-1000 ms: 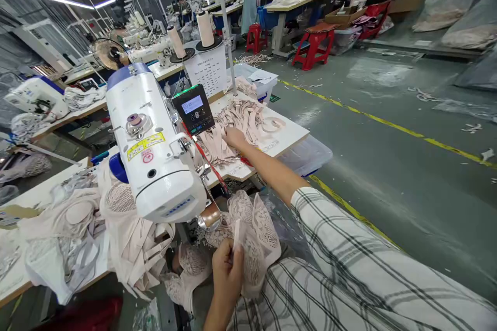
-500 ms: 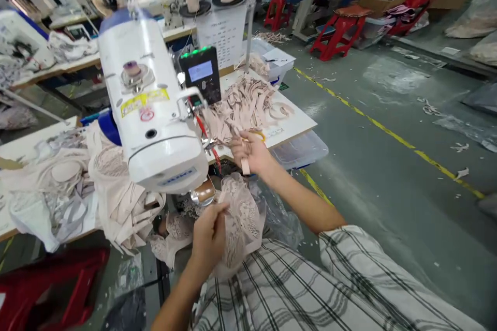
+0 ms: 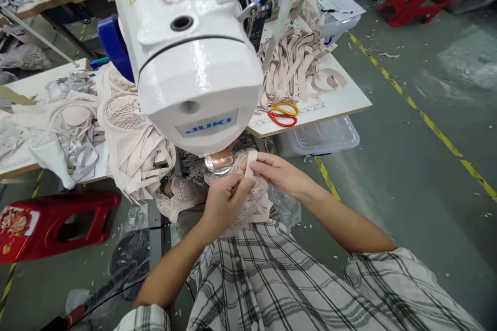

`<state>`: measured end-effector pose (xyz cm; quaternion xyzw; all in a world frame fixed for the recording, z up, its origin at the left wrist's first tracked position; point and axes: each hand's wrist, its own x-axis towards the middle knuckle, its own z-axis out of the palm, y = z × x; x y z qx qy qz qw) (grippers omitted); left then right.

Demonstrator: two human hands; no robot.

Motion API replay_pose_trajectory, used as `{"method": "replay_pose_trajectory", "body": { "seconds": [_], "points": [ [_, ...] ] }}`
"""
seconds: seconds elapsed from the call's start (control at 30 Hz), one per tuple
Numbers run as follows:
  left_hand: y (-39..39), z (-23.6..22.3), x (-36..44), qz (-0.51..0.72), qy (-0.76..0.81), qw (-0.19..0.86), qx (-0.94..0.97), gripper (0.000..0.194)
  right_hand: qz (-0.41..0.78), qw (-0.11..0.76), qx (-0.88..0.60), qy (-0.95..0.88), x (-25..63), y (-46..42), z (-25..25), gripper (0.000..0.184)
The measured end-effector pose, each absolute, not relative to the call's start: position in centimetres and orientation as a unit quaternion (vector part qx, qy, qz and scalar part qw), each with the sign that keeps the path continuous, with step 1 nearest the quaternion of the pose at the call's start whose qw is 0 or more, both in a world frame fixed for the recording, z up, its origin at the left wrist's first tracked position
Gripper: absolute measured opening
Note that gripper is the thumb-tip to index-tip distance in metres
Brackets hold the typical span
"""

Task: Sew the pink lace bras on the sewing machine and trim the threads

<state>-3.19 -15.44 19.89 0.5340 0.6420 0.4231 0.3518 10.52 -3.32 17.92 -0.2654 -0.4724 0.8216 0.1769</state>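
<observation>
In the head view, my right hand (image 3: pixel 281 173) pinches a short beige strap (image 3: pixel 252 158) between thumb and fingers. My left hand (image 3: pixel 225 204) is closed on the beige lace bra (image 3: pixel 259 208), its fingertips at the strap's lower end. Both hands meet in front of the white sewing machine (image 3: pixel 198 90), just right of its round metal work arm (image 3: pixel 219 161). Part of the bra rests near my lap, and my hands cover some of it. Whether strap and bra are joined I cannot tell.
Bras with straps (image 3: pixel 135 134) are heaped left of the machine. A pile of beige straps (image 3: pixel 289 59) and red-and-yellow-handled scissors (image 3: pixel 283 115) lie on the table at right. A clear plastic bin (image 3: pixel 326 137) sits beneath. A red stool (image 3: pixel 62 222) stands at lower left.
My right hand has come back from the strap pile toward me, bringing a strap to the bra at my left hand. The view has moved closer to the machine.
</observation>
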Motion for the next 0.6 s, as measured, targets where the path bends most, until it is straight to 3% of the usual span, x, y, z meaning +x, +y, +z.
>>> {"method": "replay_pose_trajectory", "body": {
  "seconds": [0.13, 0.23, 0.3, 0.4, 0.6],
  "points": [
    [-15.2, 19.8, -4.8, 0.393, 0.636, 0.164, 0.643, 0.024, 0.705, 0.280, -0.328, -0.564, 9.9, -1.6, 17.6, 0.029],
    [-15.3, 19.4, -6.2, 0.335, 0.688, -0.003, 0.644, 0.033, 0.693, 0.271, -0.316, -0.588, 8.1, 0.0, 17.5, 0.032],
    [-15.4, 19.3, -6.8, 0.283, 0.737, -0.041, 0.612, 0.031, 0.694, 0.253, -0.302, -0.602, 7.0, 0.9, 17.3, 0.033],
    [-15.8, 19.5, -7.3, 0.233, 0.766, -0.003, 0.599, 0.034, 0.663, 0.262, -0.286, -0.640, 5.7, 1.6, 16.9, 0.029],
    [-16.2, 19.7, -9.5, 0.220, 0.753, 0.178, 0.594, 0.044, 0.455, 0.344, -0.268, -0.776, 3.6, 2.2, 17.2, 0.012]
  ]
}}
